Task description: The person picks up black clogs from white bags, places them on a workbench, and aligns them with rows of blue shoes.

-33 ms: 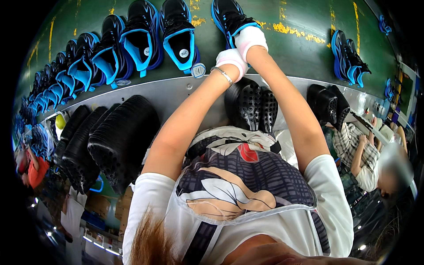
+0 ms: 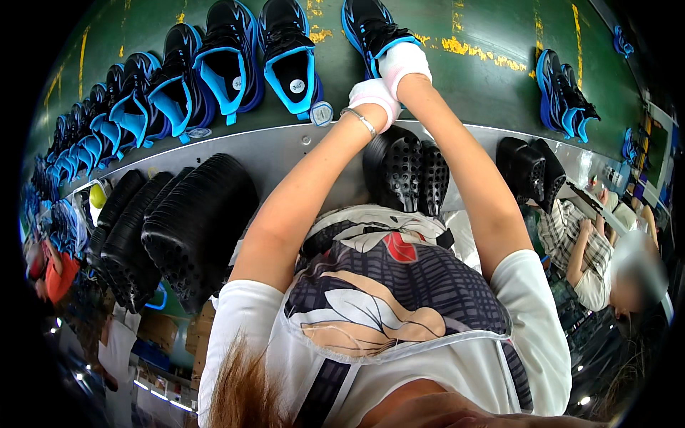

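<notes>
My white-gloved right hand [image 2: 405,61] overlaps a black-and-blue laced sports shoe [image 2: 371,30], my white-gloved left hand [image 2: 375,93] near its heel — fingers hidden, either grip I cannot tell.

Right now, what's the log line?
Black-blue shoe: toe away; right hand: at opening; left hand: near heel end; grip: unclear

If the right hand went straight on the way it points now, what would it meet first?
Probably the black and blue shoe, directly ahead; the right hand overlaps its heel end in this view, though depth and exact contact are unclear.
</notes>
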{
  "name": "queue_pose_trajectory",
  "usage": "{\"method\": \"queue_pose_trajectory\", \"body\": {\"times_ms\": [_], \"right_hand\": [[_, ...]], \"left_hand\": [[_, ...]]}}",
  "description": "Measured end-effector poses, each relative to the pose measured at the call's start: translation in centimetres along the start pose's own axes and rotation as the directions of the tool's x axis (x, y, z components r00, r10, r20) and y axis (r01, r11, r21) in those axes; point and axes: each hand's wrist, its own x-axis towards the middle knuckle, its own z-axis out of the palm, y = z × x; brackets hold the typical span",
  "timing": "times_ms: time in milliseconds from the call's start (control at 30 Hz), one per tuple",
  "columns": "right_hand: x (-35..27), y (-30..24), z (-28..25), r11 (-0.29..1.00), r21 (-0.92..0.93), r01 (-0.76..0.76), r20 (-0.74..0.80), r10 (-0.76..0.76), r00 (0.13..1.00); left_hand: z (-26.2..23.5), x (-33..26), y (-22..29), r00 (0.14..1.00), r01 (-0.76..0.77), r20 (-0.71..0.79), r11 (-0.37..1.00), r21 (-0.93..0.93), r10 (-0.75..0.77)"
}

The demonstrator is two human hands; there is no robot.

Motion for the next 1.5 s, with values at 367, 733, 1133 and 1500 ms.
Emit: {"method": "queue_pose_trajectory", "body": {"times_ms": [367, 733, 1133, 1500], "right_hand": [[-3.8, 4.3, -6.9, 0.936, 0.287, 0.205, 0.137, -0.252, 0.958], [-5.5, 41.3, -21.9, 0.926, -0.09, -0.366, -0.55, 0.26, 0.794], [2.8, 53.5, -16.1, 0.967, 0.23, -0.109, -0.281, 0.173, 0.944], [2.0, 31.0, -15.1, 0.996, 0.092, -0.009, -0.295, 0.036, 0.955]], "left_hand": [[0.5, 0.1, 0.8, 0.946, -0.278, -0.136, 0.952, 0.126, 0.294], [-0.4, -0.9, 1.3, 0.952, -0.221, -0.159, 0.948, 0.229, 0.261], [-0.3, -0.9, 0.4, 0.963, -0.178, -0.149, 0.943, 0.281, 0.226], [-0.7, -1.7, 0.1, 0.976, -0.135, -0.121, 0.945, 0.299, 0.178]]}}
